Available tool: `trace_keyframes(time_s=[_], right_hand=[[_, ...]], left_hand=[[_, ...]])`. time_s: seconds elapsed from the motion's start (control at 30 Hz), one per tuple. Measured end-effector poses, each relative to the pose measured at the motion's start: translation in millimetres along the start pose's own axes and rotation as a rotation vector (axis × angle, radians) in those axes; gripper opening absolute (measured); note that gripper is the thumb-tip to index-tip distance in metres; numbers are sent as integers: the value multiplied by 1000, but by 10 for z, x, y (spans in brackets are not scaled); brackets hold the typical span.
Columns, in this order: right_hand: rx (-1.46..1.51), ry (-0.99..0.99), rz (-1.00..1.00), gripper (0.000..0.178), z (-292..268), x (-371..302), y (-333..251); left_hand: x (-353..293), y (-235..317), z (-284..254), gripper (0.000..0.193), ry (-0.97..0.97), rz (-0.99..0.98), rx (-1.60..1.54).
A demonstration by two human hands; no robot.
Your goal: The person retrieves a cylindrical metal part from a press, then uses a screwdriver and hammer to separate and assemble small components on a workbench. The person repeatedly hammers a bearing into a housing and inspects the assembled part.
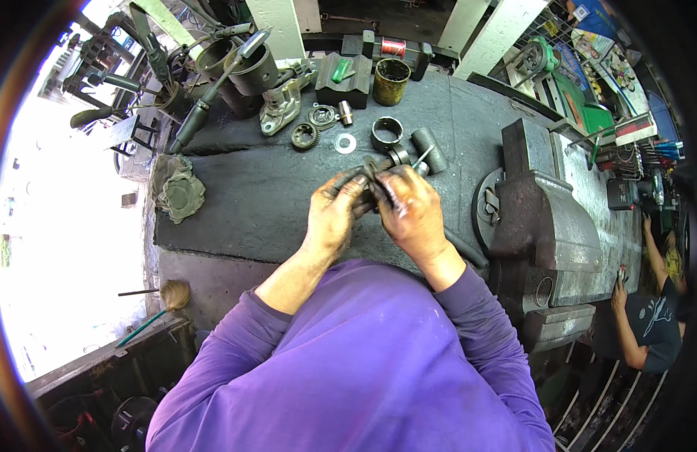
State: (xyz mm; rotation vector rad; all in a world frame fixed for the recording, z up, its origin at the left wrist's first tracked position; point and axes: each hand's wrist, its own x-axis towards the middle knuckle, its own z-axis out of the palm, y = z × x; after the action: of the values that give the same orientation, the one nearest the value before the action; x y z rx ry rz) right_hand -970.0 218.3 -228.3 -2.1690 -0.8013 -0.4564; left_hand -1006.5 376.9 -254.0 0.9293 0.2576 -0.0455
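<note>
My two hands meet over the middle of the bench. My left hand is closed, thumb and fingers pinching a small dark metal part whose rounded edge shows above the fingertips. Against that part my right hand is closed too, blurred by motion; what lies inside its fingers is hidden. Just beyond the right knuckles are a dark gear-like piece and a thin pale stick; whether the stick is held I cannot tell. Farther off lie a grey metal cylinder, a steel ring and a flat washer.
A large bench vise stands at the right. Toward the back are a gear, a metal housing, a V-block and a grimy yellow can. A crumpled rag lies left. Another person works at far right.
</note>
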Motion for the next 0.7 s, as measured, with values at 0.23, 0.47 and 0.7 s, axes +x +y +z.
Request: trace_keyframes(time_s=[0.23,0.47,0.7], right_hand=[[-163,-51,-128,43,-27,0,-59],[110,-55,251,53,-118,73,-58],[709,-167,755,29,-110,50,66]], left_hand=[[11,-7,-15,29,-61,-47,-210],[19,70,-89,32,-53,-173,-264],[-6,117,-3,34,-53,-143,0]])
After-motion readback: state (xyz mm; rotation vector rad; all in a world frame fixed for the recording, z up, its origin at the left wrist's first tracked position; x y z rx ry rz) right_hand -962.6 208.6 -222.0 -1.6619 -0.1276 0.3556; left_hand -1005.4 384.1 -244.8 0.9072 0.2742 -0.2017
